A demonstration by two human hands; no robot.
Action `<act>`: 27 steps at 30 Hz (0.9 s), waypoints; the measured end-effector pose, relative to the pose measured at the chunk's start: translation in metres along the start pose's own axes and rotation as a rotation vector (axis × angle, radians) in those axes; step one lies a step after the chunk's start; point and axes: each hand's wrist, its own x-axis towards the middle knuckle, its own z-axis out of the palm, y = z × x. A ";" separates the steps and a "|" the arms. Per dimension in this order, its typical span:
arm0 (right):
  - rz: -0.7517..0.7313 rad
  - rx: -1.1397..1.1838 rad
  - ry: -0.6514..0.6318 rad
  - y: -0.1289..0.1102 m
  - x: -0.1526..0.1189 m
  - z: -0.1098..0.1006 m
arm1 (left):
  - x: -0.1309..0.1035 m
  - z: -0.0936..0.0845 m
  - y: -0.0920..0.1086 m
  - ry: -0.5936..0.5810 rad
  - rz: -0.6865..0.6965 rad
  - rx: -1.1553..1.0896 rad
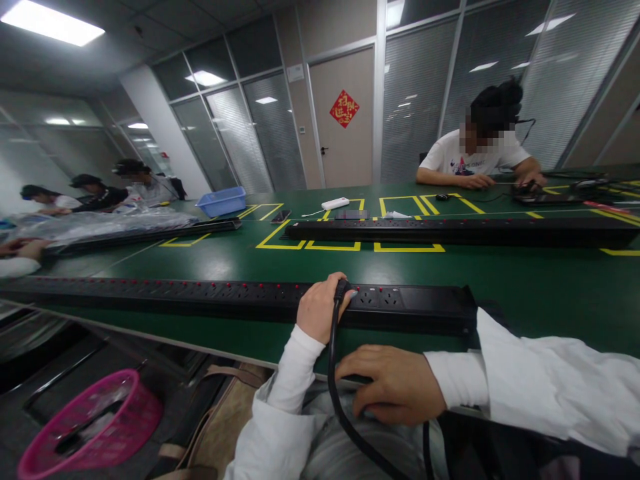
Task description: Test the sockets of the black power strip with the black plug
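A long black power strip (420,308) with a row of sockets and small red lights lies along the near table edge. My left hand (319,310) is closed around a black plug (342,291) at one of its sockets; how far the plug is in is hidden. From the plug a thick black cable (332,373) hangs down over the table edge toward my lap. Just right of the cable, my right hand (395,383) rests palm down below the strip, its fingers loosely bent and apart, holding nothing visible.
A second black power strip (465,232) lies farther back on the green table (240,263), near a phone (281,216) and a white power bank (335,203). A blue bin (223,201) stands back left. A pink basket (127,420) is on the floor. A co-worker (483,150) sits opposite.
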 end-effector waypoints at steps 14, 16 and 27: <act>0.011 0.011 0.006 0.000 0.001 0.001 | -0.001 -0.001 0.001 0.001 -0.031 0.023; 0.007 0.013 0.004 0.000 0.000 0.001 | -0.001 -0.001 0.001 -0.002 -0.035 0.031; 0.000 0.007 0.009 0.000 0.001 0.000 | 0.000 -0.001 0.002 -0.005 -0.056 0.050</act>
